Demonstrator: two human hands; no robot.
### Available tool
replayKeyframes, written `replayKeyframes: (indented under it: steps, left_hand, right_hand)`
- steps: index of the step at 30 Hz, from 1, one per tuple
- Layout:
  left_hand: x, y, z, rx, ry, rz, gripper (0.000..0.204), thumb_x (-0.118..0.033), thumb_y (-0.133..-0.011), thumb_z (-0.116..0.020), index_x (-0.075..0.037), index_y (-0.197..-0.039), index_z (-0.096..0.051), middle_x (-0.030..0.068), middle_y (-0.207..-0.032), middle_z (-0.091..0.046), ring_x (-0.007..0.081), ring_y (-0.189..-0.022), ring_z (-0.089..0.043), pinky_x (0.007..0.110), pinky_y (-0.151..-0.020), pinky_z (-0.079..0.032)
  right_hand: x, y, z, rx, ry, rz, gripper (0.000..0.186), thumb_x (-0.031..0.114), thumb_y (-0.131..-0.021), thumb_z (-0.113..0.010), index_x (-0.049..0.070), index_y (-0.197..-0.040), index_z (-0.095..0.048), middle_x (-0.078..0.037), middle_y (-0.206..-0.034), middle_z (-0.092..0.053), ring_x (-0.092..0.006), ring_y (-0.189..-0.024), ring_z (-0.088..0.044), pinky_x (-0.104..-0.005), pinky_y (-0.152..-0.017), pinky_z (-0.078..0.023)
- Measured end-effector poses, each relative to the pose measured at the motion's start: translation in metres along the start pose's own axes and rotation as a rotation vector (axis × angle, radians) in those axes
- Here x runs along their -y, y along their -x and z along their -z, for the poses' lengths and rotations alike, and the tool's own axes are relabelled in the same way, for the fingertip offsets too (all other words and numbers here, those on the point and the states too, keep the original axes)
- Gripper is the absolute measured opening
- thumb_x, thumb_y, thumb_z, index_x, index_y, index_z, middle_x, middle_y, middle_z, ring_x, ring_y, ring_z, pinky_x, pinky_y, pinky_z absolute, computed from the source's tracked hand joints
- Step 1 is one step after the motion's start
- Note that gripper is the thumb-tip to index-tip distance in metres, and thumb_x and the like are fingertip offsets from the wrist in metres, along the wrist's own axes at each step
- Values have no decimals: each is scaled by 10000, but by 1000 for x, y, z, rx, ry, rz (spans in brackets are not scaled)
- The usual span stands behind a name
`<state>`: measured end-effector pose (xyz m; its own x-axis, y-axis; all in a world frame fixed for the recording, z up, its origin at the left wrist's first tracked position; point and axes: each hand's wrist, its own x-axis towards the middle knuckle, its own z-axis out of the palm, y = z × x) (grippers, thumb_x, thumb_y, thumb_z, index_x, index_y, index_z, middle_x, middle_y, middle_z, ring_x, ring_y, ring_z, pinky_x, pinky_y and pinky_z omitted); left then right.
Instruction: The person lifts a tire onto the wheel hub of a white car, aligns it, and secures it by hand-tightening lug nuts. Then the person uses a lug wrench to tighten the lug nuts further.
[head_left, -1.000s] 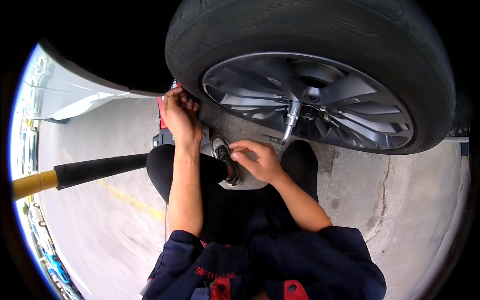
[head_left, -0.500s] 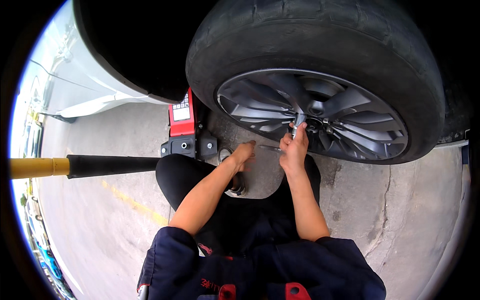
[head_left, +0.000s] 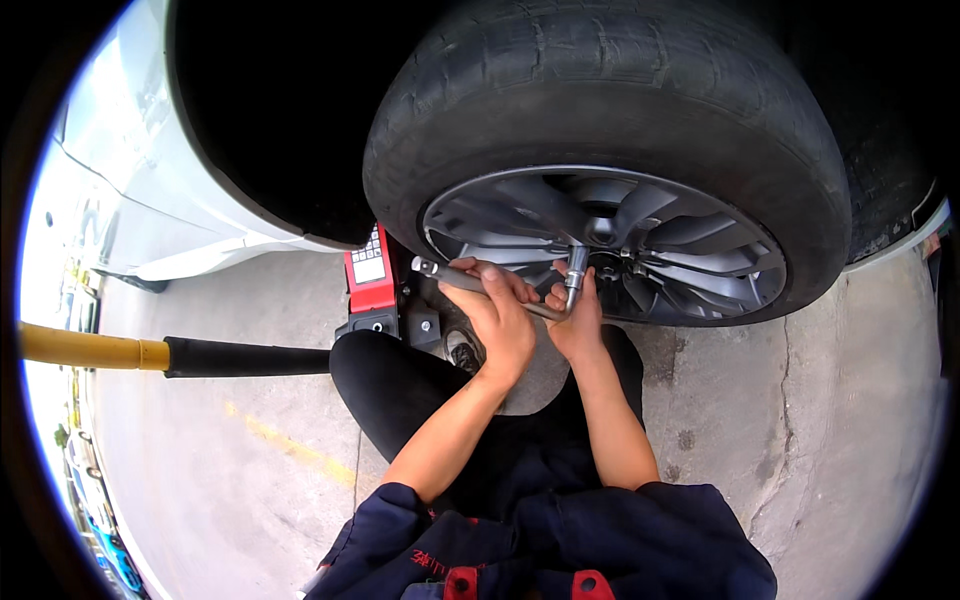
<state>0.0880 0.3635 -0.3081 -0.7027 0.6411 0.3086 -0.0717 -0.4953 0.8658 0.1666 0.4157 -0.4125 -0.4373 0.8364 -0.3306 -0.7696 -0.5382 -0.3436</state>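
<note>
A metal L-shaped wheel wrench [head_left: 452,277] runs across in front of the car wheel's spoked alloy rim [head_left: 640,208]. My left hand [head_left: 503,325] is closed round its long handle, and the handle's free end sticks out to the left. At the bend, my right hand [head_left: 580,328] grips the wrench just below its silver socket [head_left: 577,262]. The socket points up at the hub area, against or very near a lug nut; the exact contact is hidden. A black tyre [head_left: 600,115] surrounds the rim.
A red and black floor jack [head_left: 374,293] stands left of the wheel, and its yellow and black handle [head_left: 240,357] extends left. White car bodywork [head_left: 215,215] arches at upper left. My knees [head_left: 372,375] are bent close below the wheel, above concrete ground [head_left: 720,410].
My left hand has moved up and right and now holds the wrench handle, which swung into clear view. My right hand has shifted slightly left and down with the socket. The view has shifted a little.
</note>
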Motion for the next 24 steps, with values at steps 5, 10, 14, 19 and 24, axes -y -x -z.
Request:
replayKeyframes:
  steps: [5, 10, 14, 19, 24]
  left_hand:
    - [44, 39, -43, 793, -682, -801, 189, -171, -770, -675, -67, -824, -526, 42, -641, -490, 214, -554, -580, 325, -498, -476]
    - [65, 49, -49, 1021, -817, -912, 267, -251, -705, -706, -104, -786, -499, 24, -621, -480, 196, -541, -583, 319, -484, -472]
    - [66, 49, -52, 1067, -832, -838, 187, -213, -718, -701, -130, -793, -551, 19, -619, -500, 198, -543, -599, 323, -491, -480]
    - [61, 46, -50, 1214, -920, -754, 224, -194, -718, -696, -81, -797, -519, 51, -671, -564, 251, -611, -616, 367, -535, -479]
    - [77, 5, 0, 1319, -1004, -786, 248, -148, -630, -728, -66, -767, -539, 94, -684, -548, 293, -668, -550, 403, -667, -451]
  right_hand:
    - [56, 77, 17, -284, 589, 610, 286, 57, -953, -440, 32, -1239, -441, -71, -1123, -523, -137, -982, -539, -265, -862, -449]
    - [111, 148, 31, -383, 881, 1422, 305, 34, -912, -447, 6, -1214, -426, -123, -1149, -466, -189, -998, -510, -325, -855, -428]
    - [117, 167, 14, -407, 1558, 1490, 363, 44, -789, -547, -7, -1148, -534, -191, -1207, -463, -343, -1126, -464, -409, -973, -340]
    - [129, 174, -7, -526, 2064, 1212, 401, 100, -736, -646, 93, -1135, -610, -125, -1359, -395, -361, -1341, -259, -512, -1054, -222]
    - [137, 183, -10, -372, 2451, 840, 346, 263, -715, -723, 77, -997, -646, -112, -1260, -500, -302, -1318, -314, -509, -1071, -211]
